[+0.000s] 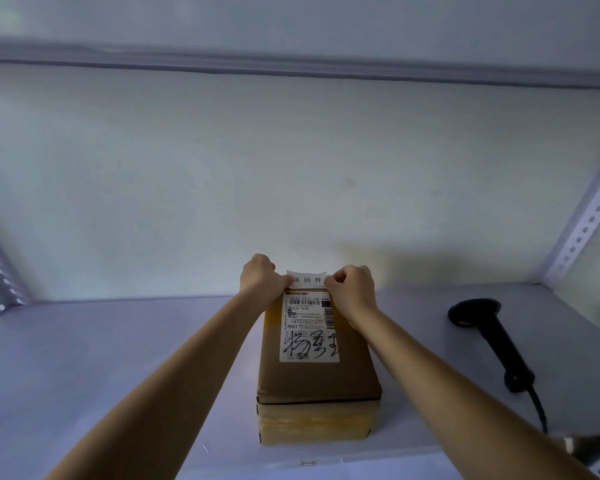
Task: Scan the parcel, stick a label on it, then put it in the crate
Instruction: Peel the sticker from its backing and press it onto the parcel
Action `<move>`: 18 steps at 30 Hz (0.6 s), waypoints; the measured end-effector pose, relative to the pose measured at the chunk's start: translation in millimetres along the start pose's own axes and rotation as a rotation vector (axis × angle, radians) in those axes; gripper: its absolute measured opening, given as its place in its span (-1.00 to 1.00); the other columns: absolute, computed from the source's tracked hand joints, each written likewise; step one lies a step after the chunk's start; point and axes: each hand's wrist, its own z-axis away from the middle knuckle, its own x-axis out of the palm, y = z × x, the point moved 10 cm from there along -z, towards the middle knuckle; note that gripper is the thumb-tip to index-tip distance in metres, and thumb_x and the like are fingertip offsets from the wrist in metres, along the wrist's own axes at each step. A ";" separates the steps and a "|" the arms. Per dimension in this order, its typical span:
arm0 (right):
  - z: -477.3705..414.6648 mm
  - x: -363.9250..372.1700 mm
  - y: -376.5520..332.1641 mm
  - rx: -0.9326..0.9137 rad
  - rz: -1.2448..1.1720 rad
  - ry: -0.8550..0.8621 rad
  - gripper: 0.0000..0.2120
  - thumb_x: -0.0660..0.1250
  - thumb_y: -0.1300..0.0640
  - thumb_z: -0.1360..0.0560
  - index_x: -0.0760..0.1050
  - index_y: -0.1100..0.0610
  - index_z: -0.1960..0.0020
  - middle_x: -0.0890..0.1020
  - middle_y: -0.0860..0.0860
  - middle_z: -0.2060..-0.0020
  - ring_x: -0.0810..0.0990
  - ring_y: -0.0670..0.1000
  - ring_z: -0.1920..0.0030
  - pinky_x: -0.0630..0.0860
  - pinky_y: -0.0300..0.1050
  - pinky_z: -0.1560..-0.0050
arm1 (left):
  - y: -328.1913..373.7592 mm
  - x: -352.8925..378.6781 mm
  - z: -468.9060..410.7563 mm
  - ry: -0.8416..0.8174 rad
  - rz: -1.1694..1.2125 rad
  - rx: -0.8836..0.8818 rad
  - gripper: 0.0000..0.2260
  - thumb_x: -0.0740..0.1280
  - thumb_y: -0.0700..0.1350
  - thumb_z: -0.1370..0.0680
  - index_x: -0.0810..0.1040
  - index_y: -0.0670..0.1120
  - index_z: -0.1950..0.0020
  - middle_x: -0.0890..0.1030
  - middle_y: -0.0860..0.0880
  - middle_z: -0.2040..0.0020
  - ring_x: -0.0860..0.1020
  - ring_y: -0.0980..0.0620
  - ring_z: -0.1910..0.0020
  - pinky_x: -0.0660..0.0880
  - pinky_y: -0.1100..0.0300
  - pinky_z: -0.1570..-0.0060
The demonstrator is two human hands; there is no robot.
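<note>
Both hands — left (262, 277), right (352, 287) — pinch a label (307, 279) at the box's (317, 379) far end. A scanner (492, 341) lies right of the box.

Parcel (317, 379) centre on shelf (118, 358); scanner (492, 341) right; label (306, 279) at parcel's far end.

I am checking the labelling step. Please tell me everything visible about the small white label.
The small white label is a paper-like strip with three black printed characters. It is held level at the parcel's far end, just above the shipping label. The left hand pinches its left end, the right hand its right end. Its top corners curl slightly. Whether it is stuck yet cannot be told.
</note>
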 end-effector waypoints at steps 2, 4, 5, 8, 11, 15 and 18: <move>2.2 -2.4 -2.2 -0.012 0.022 -0.001 -0.82 0.30 0.17 -0.50 0.49 0.18 0.27 0.43 0.09 0.06 0.43 0.04 0.02 0.30 -0.17 0.07 | 2.3 1.0 -0.2 -0.007 -0.022 0.009 -0.51 0.43 -0.05 -0.50 0.43 -0.27 -0.33 0.55 -0.14 -0.18 0.56 -0.12 -0.11 0.54 0.06 -0.08; 3.2 -2.8 -4.7 -0.029 0.038 -0.005 -0.82 0.30 0.18 -0.50 0.45 0.15 0.28 0.38 0.06 0.07 0.41 0.04 0.02 0.31 -0.16 0.05 | 3.3 1.0 -0.8 -0.006 -0.041 0.011 -0.52 0.43 -0.07 -0.50 0.44 -0.27 -0.32 0.55 -0.16 -0.22 0.56 -0.13 -0.14 0.53 0.08 -0.06; 3.6 -3.0 -5.8 -0.036 0.046 -0.004 -0.78 0.30 0.18 -0.50 0.41 0.11 0.32 0.37 0.06 0.07 0.43 0.04 0.01 0.32 -0.16 0.04 | 3.8 0.9 -0.5 -0.004 -0.049 0.011 -0.53 0.43 -0.07 -0.50 0.45 -0.27 -0.32 0.55 -0.16 -0.24 0.56 -0.13 -0.15 0.52 0.10 -0.03; 4.7 -4.2 -8.5 -0.053 0.064 0.006 -0.69 0.31 0.18 -0.50 0.32 0.04 0.38 0.37 0.07 0.06 0.41 0.03 0.04 0.32 -0.16 0.06 | 4.2 1.6 -0.7 0.005 -0.078 0.019 -0.65 0.43 -0.09 -0.49 0.51 -0.25 -0.18 0.57 -0.12 -0.05 0.51 -0.08 0.02 0.43 0.16 0.08; 4.4 -4.0 -9.7 -0.064 0.093 0.014 -0.73 0.32 0.18 -0.49 0.36 0.08 0.36 0.37 0.08 0.07 0.42 0.04 0.03 0.31 -0.18 0.08 | 7.1 1.8 1.0 0.016 -0.111 0.040 -0.73 0.43 -0.10 -0.48 0.52 -0.23 -0.07 0.54 -0.08 0.07 0.50 -0.09 0.05 0.42 0.15 0.09; 4.4 -3.4 -12.5 -0.086 0.122 0.037 -0.87 0.32 0.17 -0.48 0.45 0.16 0.22 0.44 0.14 0.01 0.48 0.12 -0.05 0.32 -0.16 0.10 | 11.5 1.1 4.5 0.052 -0.154 0.075 -0.59 0.42 -0.09 -0.50 0.44 -0.28 -0.24 0.57 -0.17 -0.15 0.47 -0.06 0.06 0.43 0.14 0.09; 4.5 -3.7 -12.5 -0.091 0.147 0.057 -0.88 0.33 0.16 -0.49 0.51 0.22 0.15 0.47 0.18 -0.05 0.49 0.13 -0.05 0.33 -0.16 0.11 | 10.2 -1.6 6.7 0.081 -0.134 0.084 -0.62 0.42 -0.10 -0.49 0.40 -0.26 -0.19 0.52 -0.12 -0.01 0.44 -0.05 0.10 0.40 0.15 0.14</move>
